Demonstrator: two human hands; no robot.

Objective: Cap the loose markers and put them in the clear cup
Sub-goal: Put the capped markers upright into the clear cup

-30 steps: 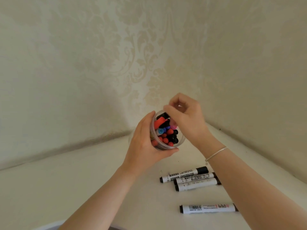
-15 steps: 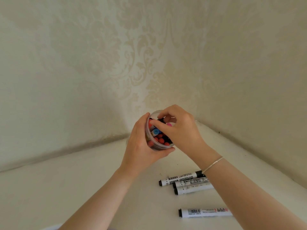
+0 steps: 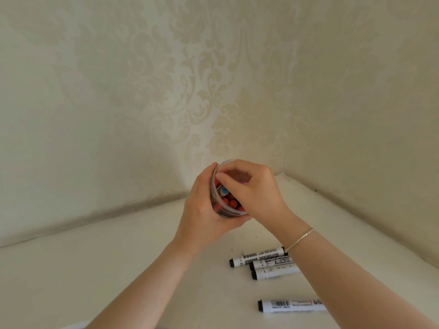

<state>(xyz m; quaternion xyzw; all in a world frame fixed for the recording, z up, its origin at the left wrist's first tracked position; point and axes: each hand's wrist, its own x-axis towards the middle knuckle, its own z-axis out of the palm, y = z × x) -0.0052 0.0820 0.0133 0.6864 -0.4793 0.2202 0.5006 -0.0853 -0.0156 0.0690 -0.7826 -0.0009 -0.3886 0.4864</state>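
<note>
My left hand [image 3: 202,222] grips the clear cup [image 3: 222,211] from the left and tilts its mouth toward me above the table. Red, blue and black marker ends [image 3: 231,203] fill the cup. My right hand [image 3: 251,186] lies over the cup's mouth, its fingers curled in around a pink-tipped marker [image 3: 244,183] that is mostly hidden. Three white whiteboard markers [image 3: 259,257] with black ends lie side by side on the table under my right wrist. A single white marker [image 3: 292,305] lies nearer to me, partly under my right forearm.
The white table [image 3: 118,269] sits in a corner between two cream patterned walls [image 3: 118,103]. The walls close it off at the back and on the right. A thin bracelet [image 3: 299,239] circles my right wrist.
Both hands and the cup have dropped lower and nearer the table. My right hand has moved from above the cup down into its mouth, covering most of the markers.
</note>
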